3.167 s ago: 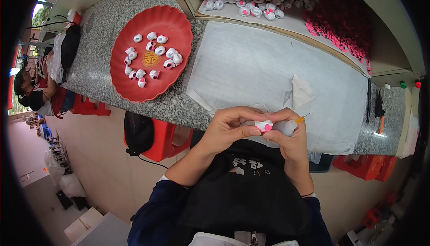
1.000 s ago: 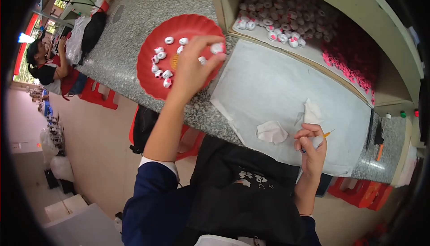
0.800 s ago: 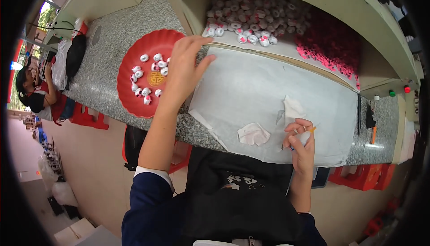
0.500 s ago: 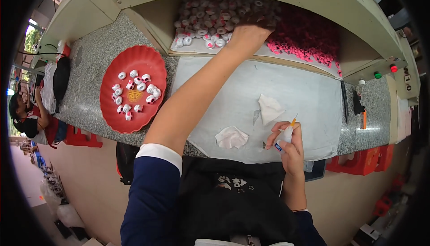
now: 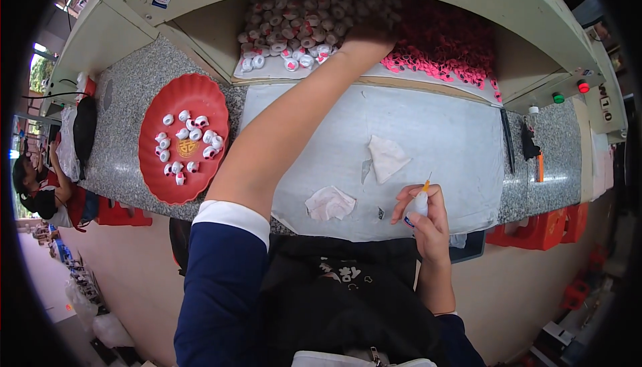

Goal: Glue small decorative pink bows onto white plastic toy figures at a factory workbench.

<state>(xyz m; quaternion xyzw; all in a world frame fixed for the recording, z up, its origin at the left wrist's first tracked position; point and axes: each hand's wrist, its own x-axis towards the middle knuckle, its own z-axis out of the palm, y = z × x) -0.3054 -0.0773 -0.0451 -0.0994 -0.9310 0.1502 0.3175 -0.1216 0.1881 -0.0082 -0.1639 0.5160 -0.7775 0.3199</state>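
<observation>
Hands (image 5: 366,33) among white pieces (image 5: 294,29)

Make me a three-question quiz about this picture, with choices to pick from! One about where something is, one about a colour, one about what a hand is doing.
1. Where is the left hand?
A. On the red plate
B. In the shelf bin among the small white pieces
C. On the crumpled tissue

2. What colour is the plate?
A. Red
B. Blue
C. Green

3. What is the right hand doing?
A. Lying flat and empty
B. Gripping a small white bottle with an orange tip
C. Holding the plate

Answers:
1 B, the arm stretches up into the pile of white pieces.
2 A, it is bright red.
3 B, the fingers wrap the small bottle, tip upward.
</observation>
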